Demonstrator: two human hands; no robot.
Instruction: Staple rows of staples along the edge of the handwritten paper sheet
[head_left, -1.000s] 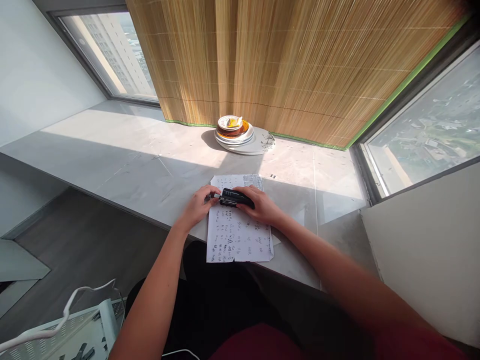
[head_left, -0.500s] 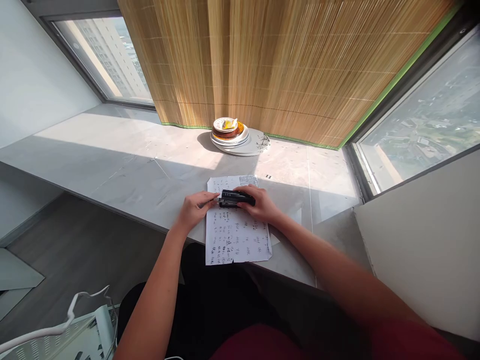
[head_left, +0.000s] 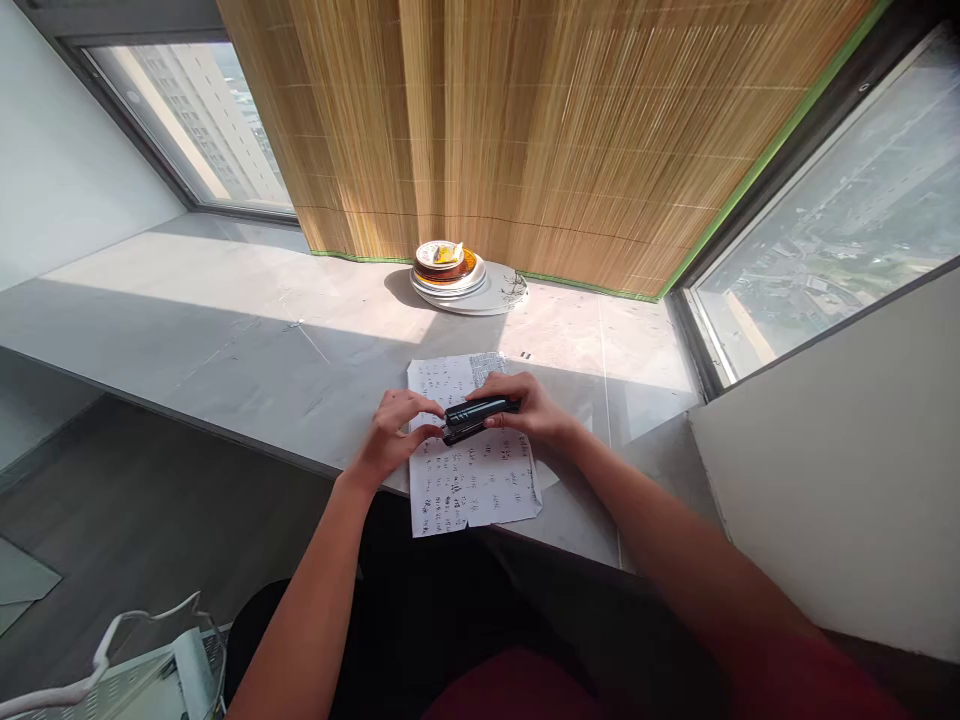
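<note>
A black stapler (head_left: 474,414) is held above a handwritten sheet of paper (head_left: 480,490). Its rear is gripped by my right hand (head_left: 536,408), thumb below and fingers over the top. At the stapler's front end, my left hand (head_left: 391,432) has its thumb and index finger closed on the tip. A narrow gap shows between the stapler's upper and lower arms. The paper lies flat under both hands, its near edge sticking out past the front of the ledge. Whether a staple strip is inside cannot be made out.
Stacked plates (head_left: 448,275) rest on a larger oval plate (head_left: 504,290) at the back of the stone ledge (head_left: 247,350). Behind them hangs a bamboo blind (head_left: 510,130). Two tiny dark pieces (head_left: 526,355) lie right of the paper. A white rack (head_left: 150,675) stands at lower left.
The stapler has tilted and shifted slightly down and right in my right hand. My left thumb and index finger have moved apart a little at its front end. The view has turned slightly.
</note>
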